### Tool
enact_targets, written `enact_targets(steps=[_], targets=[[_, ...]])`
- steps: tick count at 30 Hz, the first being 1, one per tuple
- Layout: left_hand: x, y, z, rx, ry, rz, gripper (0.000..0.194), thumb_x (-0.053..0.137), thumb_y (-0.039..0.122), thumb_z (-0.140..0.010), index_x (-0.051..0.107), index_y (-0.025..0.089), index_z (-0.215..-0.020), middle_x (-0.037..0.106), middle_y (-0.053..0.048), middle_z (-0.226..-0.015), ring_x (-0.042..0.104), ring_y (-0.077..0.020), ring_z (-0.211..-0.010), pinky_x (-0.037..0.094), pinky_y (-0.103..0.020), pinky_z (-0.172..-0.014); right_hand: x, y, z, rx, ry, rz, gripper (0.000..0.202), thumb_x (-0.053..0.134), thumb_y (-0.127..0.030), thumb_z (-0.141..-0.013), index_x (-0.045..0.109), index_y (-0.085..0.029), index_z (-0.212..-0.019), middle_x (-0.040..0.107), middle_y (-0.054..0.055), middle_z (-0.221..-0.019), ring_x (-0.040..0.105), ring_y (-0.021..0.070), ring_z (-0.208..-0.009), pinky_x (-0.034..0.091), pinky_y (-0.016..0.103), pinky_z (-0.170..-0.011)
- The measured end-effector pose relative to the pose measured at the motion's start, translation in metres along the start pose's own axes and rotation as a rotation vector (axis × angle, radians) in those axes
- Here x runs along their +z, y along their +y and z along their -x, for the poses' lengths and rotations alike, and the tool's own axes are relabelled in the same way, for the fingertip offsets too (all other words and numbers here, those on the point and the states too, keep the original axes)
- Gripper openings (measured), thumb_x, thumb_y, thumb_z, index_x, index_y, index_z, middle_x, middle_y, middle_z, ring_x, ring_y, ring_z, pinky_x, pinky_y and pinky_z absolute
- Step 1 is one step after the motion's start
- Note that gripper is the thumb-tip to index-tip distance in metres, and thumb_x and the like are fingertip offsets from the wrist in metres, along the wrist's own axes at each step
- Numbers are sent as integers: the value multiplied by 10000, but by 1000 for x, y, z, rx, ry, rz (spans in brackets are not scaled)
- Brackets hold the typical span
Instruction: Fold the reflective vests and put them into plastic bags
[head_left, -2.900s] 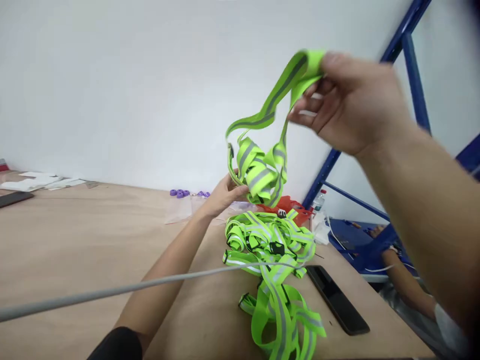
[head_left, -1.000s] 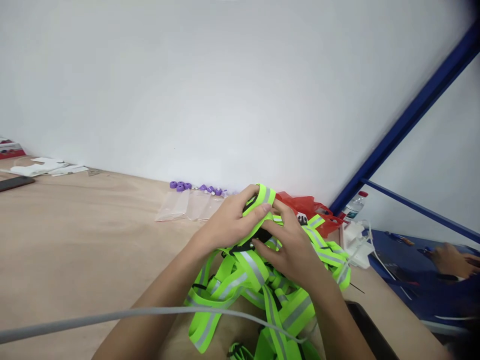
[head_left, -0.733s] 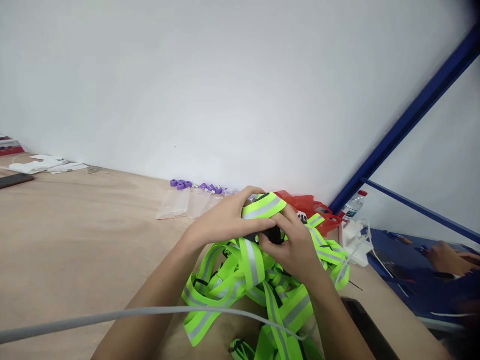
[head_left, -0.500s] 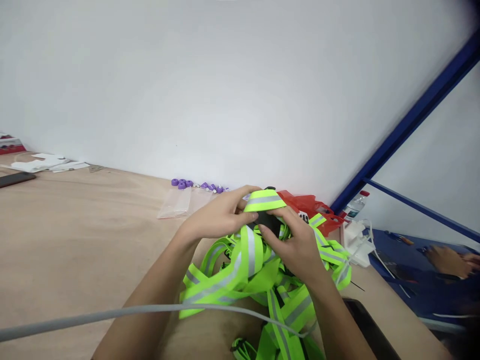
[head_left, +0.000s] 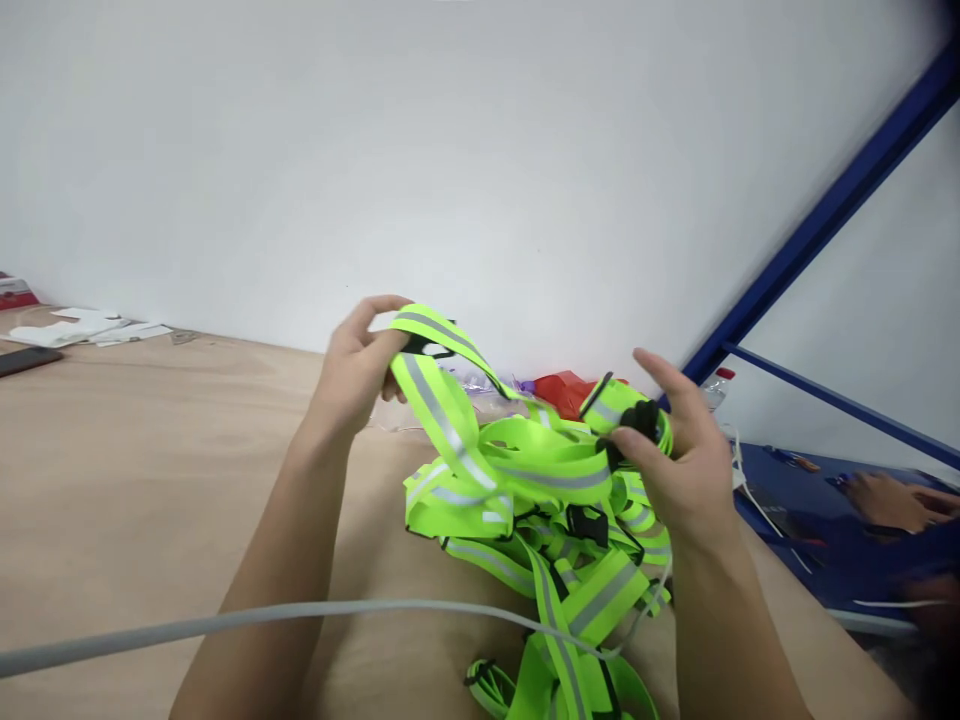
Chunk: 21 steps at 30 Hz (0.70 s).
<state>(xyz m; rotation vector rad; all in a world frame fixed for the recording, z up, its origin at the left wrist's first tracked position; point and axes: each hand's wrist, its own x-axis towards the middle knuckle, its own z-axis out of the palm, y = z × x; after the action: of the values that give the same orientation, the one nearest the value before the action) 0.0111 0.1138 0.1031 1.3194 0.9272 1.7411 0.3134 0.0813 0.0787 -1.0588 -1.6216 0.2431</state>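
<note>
My left hand (head_left: 351,372) is raised, its thumb and fingers closed on a neon-green reflective strap (head_left: 435,395) with a grey stripe and a black buckle piece (head_left: 427,347) beside the fingertips. Over on the right, my right hand (head_left: 686,450) pinches part of the green webbing with a black fitting (head_left: 639,420), its index finger stretched out. Between the hands the strap hangs in loose loops. Beneath it lies a tangled pile of similar green straps (head_left: 600,600), with a black buckle (head_left: 587,525) among them.
A grey cable (head_left: 300,608) crosses the foreground. Behind the straps is a red plastic bag (head_left: 562,393); a bottle (head_left: 718,388) stands near the blue frame (head_left: 832,230). White papers (head_left: 75,328) and a dark phone (head_left: 28,360) lie at left. Another person's hands (head_left: 892,500) show at right.
My hands have moved apart, the left up and leftward, the right to the right. The strap bunched between them is now spread into open loops.
</note>
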Motion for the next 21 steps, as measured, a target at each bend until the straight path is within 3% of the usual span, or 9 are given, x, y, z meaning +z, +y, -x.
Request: enact_targets(steps=[3,5,7,9,12,15,18,19,21], targets=[[27,-1,16,-205,-366,102,400,676,355,-841,623,233,-1217,666,14,-662,508,-107,-358,348,-194,-327,14,-4,7,120,-483,-122,920,780,-425,-808,309,-292,-1587,680,111,-1305,739,312,-988,643,427,-747],[43,-1,25,-249,-489,139,398,658,363,-871,627,246,-1251,676,1,-714,583,-134,-440,423,-215,-388,27,-8,11,131,-763,-165,902,807,-378,-787,358,-292,-1564,683,86,-1305,713,301,-1082,625,443,-862],[51,0,29,-171,-435,176,332,656,349,-885,654,243,-1200,647,8,-698,620,-144,-525,465,-216,-456,36,-10,12,110,-884,-210,705,799,-338,-795,530,-284,-1444,678,56,-1316,664,281,-1184,557,451,-1009],[50,1,28,-44,-322,212,338,677,351,-881,647,244,-1200,670,-5,-773,676,-169,-661,525,-232,-557,40,-9,9,146,-860,-264,448,757,-346,-839,663,-257,-1267,714,41,-1233,678,263,-1138,551,438,-1004],[39,1,21,102,-288,201,540,719,395,-870,538,302,-1371,689,-54,-1147,708,-262,-1011,591,-340,-815,31,3,-2,250,-559,-304,291,742,-427,-848,700,-210,-1037,743,30,-969,715,230,-869,607,364,-764],[31,-5,14,203,-341,111,644,724,424,-880,438,366,-1455,527,-71,-1468,616,-327,-1237,564,-416,-944,13,26,-14,141,141,-197,308,761,-464,-801,621,-214,-914,662,-7,-840,649,194,-732,568,319,-652],[32,-17,10,260,-344,-8,619,670,419,-919,414,339,-1477,480,-96,-1525,597,-322,-1264,559,-404,-946,-7,52,-21,-122,767,110,252,702,-412,-837,538,-233,-902,594,11,-866,621,215,-799,548,366,-769],[34,-23,9,254,-359,-67,589,639,417,-935,426,309,-1473,532,-109,-1477,618,-305,-1232,560,-392,-934,-14,60,-22,-176,815,230,219,666,-379,-857,534,-230,-948,600,40,-920,628,236,-864,538,388,-829],[40,-35,8,188,-474,-255,483,571,415,-961,513,243,-1410,663,-108,-1298,672,-266,-1119,557,-369,-904,-25,76,-23,-165,677,479,235,584,-307,-878,544,-201,-1083,624,119,-1080,625,290,-1043,501,431,-945]])
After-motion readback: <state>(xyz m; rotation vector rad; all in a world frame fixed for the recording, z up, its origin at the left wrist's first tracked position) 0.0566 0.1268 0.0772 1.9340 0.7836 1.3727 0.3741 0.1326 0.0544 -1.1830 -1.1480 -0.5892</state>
